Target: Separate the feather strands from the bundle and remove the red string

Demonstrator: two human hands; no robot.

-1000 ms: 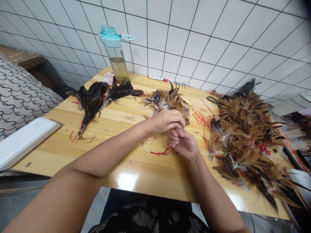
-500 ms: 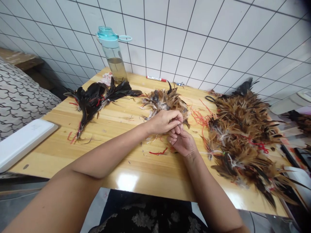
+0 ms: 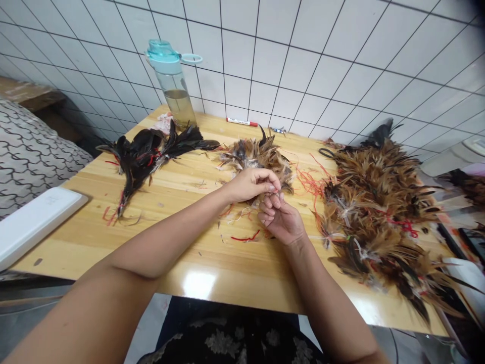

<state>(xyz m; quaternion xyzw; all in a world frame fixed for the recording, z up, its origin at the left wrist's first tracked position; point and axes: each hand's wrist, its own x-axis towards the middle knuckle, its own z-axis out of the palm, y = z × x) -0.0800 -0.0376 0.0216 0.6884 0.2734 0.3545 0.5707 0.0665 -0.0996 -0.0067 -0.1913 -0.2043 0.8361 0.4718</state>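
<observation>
Over the middle of the table, my left hand [image 3: 250,185] and my right hand [image 3: 282,221] meet at the fingertips. The left thumb and index finger are pinched together. My right hand is turned palm up with its fingers curled in under the left fingertips. A tiny trace of red shows between the fingertips, too small to name. Just behind the hands lies a pile of brown feathers [image 3: 271,156], partly covered by the left hand. A short red thread [image 3: 245,236] lies on the table in front of them, with pale strands beside it.
Bundled black feathers [image 3: 140,151] lie at left, near a water bottle [image 3: 176,96]. A large heap of brown feathers [image 3: 379,177] covers the right side, beside tangled red thread [image 3: 312,183]. A red-and-white marker [image 3: 241,122] lies by the tiled wall. A white box-like object [image 3: 41,222] is at the left edge.
Both hands have shifted slightly, the fingertips still together. The left fingertips have moved a little, and a speck of red now shows between them. The view has shifted slightly.
</observation>
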